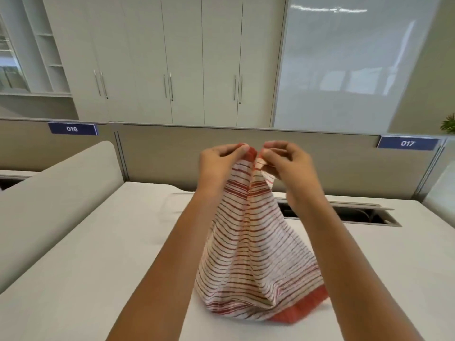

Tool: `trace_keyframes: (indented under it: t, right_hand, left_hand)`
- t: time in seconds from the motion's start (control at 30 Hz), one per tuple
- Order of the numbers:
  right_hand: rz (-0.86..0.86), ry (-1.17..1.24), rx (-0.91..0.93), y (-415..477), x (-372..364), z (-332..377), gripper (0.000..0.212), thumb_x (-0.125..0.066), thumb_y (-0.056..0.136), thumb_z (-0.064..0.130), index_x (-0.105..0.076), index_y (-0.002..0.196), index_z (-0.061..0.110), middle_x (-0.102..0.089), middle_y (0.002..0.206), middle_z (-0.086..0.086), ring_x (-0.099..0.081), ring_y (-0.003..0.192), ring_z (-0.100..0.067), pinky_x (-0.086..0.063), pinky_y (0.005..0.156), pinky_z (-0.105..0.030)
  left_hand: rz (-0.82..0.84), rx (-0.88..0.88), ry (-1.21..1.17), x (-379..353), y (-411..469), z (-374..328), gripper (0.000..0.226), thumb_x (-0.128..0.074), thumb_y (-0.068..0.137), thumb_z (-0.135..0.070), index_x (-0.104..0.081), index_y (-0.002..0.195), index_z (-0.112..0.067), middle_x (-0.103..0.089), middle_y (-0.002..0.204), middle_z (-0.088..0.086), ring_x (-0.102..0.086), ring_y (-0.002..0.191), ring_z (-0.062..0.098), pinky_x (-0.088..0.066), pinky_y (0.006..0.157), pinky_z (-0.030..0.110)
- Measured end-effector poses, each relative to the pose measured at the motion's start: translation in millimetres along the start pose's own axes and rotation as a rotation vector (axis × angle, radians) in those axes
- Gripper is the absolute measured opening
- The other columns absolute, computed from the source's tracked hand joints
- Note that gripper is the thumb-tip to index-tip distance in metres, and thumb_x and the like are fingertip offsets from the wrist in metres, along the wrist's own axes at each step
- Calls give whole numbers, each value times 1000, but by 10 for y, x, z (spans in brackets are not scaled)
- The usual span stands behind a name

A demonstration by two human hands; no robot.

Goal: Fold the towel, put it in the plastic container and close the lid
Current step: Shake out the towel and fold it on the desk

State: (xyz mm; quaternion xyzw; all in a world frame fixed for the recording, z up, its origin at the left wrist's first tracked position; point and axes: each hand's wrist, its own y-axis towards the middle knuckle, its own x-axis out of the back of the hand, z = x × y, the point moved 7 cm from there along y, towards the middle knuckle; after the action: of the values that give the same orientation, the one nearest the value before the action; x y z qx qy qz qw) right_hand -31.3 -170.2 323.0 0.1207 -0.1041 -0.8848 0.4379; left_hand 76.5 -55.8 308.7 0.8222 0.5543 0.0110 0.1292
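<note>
You had the red-and-white striped towel (253, 244) lifted in front of you, each hand pinching a top corner, and the two pinches sat almost against each other. Your left hand (221, 161) was clamped on the corner with the red hem, thumb over the cloth and fingers curled behind it; your right hand (286, 159) was clamped just beside it on a paler corner, fingertips folded in tight. Below the grips the towel fell away in a widening tent, its stripes running across, and its lower edge rested on the white desk (98, 254) directly under your hands, with a solid red band showing at the bottom on your right-hand side. Holding the corners high and together looked like a way to let the weight of the cloth pull it straight, so that the two halves would hang face to face and the edges could be matched before you laid it down; that reads as the first fold, with the task barely begun. Beyond the grips, past your right forearm, lay the open cable slot (344, 214) in the desk. The plastic container and its lid did not clearly show in this view; a faint pale outline behind your left forearm could not be identified.
</note>
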Motion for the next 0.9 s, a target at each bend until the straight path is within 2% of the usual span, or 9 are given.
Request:
trace_keyframes:
  t: [0.07, 0.13, 0.3, 0.4, 0.5, 0.57, 0.67, 0.8, 0.9]
  right_hand:
    - [66, 89, -16, -16, -122, -16, 9, -63, 86, 7, -67, 89, 15, -71, 86, -5, -71, 68, -6, -55, 61, -14]
    - [89, 131, -14, -8, -146, -25, 11, -59, 89, 9, -69, 93, 13, -72, 83, -4, -72, 70, -5, -55, 63, -13]
    - [175, 33, -9, -7, -148, -33, 28, -45, 95, 7, -70, 96, 18, -76, 86, 3, -73, 82, -5, -56, 68, -14]
    - [101, -323, 204, -13, -105, 52, 20, -57, 91, 12, -68, 105, 20, -71, 102, 0, -69, 91, -6, -57, 78, -17]
    - [7, -526, 397, -51, -110, 187, 15, -67, 85, 21, -69, 99, 19, -61, 100, 6, -62, 83, 1, -50, 70, -2]
    - [-17, -551, 457, -63, -112, 248, 12, -69, 83, 23, -69, 94, 20, -54, 95, 11, -57, 80, 4, -46, 67, 3]
    - [-13, -576, 482, -65, -107, 269, 12, -69, 82, 24, -69, 94, 21, -59, 93, 11, -58, 80, 2, -47, 67, 0]
    - [-5, -582, 481, -71, -119, 282, 13, -70, 82, 24, -69, 95, 23, -61, 79, 20, -59, 75, 6, -44, 67, 3]
    - [6, -554, 466, -55, -118, 297, 11, -72, 80, 23, -67, 89, 27, -63, 76, 20, -60, 73, 6, -46, 66, 1]
  left_hand:
    - [51, 24, -38, -75, -25, 3, 6, -74, 76, -22, -72, 74, -28, -74, 85, 4, -70, 86, 24, -57, 76, 36]
    - [74, 37, -43, -76, -52, 5, 5, -72, 78, -22, -73, 80, -26, -74, 93, 9, -69, 94, 28, -56, 83, 42]
    - [176, 89, -89, -28, -61, 31, 18, -63, 85, -11, -74, 83, -24, -74, 91, 8, -69, 89, 24, -57, 79, 36]
    - [220, 91, -99, -32, -84, 27, 19, -61, 86, -8, -74, 88, -21, -74, 89, 7, -70, 82, 19, -56, 70, 30]
    - [218, 85, -98, -45, -111, 27, 17, -62, 85, -11, -75, 88, -23, -75, 87, 4, -71, 80, 17, -56, 65, 26]
    - [209, 94, -124, -50, -126, 26, 15, -65, 83, -13, -76, 85, -23, -77, 82, 2, -72, 78, 16, -56, 64, 26]
    - [167, 100, -164, -33, -134, 14, 13, -66, 82, -13, -76, 83, -21, -76, 86, 5, -71, 82, 19, -57, 69, 29]
    - [102, 85, -167, -21, -162, 7, 14, -65, 83, -14, -75, 91, -19, -75, 95, 7, -71, 90, 22, -58, 76, 32]
    - [97, 76, -178, -17, -192, -6, 15, -64, 84, -14, -74, 96, -17, -74, 98, 8, -70, 91, 22, -58, 78, 32]
